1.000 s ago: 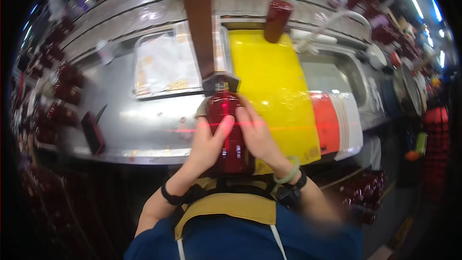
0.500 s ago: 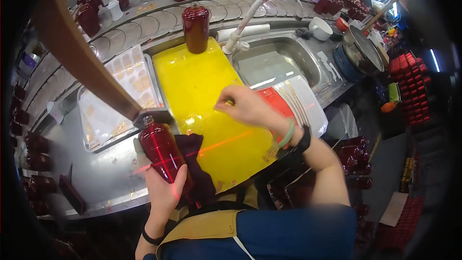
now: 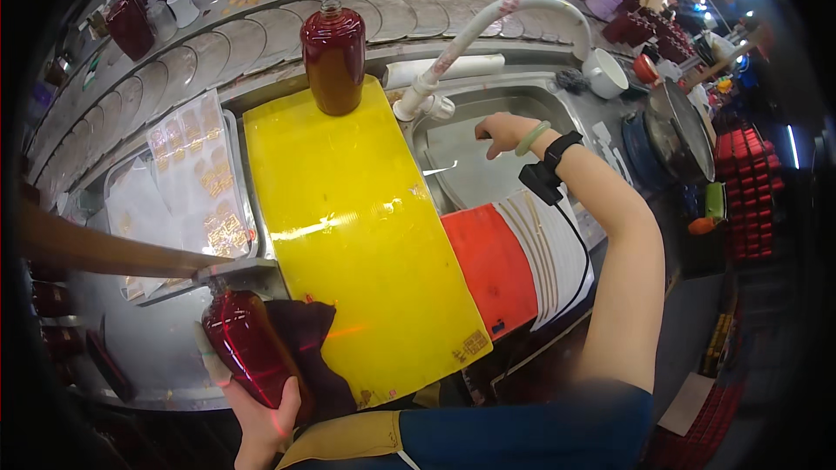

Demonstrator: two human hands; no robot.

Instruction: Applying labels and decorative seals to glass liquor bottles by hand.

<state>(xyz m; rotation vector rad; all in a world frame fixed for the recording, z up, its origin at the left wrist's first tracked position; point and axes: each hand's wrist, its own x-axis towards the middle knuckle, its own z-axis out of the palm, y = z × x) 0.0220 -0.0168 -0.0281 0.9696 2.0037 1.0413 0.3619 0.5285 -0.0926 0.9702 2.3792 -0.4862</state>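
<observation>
My left hand (image 3: 266, 418) is wrapped round a dark red glass bottle (image 3: 248, 339), its neck next to a metal bracket (image 3: 239, 271). A laser line glows red across the glass. Against the bottle lies a dark cloth (image 3: 300, 326). My right hand (image 3: 507, 133) hangs over the sink (image 3: 544, 91), fingers loosely curled and thumb apart, with nothing visible between them. A second red bottle (image 3: 334, 61) stands upright at the far end of a yellow sheet (image 3: 348, 183). To the left, a tray (image 3: 239, 157) carries sheets of gold decals (image 3: 213, 178).
A white curved faucet (image 3: 453, 52) rises behind the sink. On its near side lie a red mat (image 3: 492, 270) and a white ribbed sheet (image 3: 557, 252). Behind runs a conveyor (image 3: 252, 39) with more red bottles. A white cup (image 3: 607, 74) and a pot (image 3: 675, 130) sit at right.
My right hand has moved from a pinch above the yellow sheet to over the sink, its thumb now apart. My left hand keeps hold of the bottle. The whole view has shifted.
</observation>
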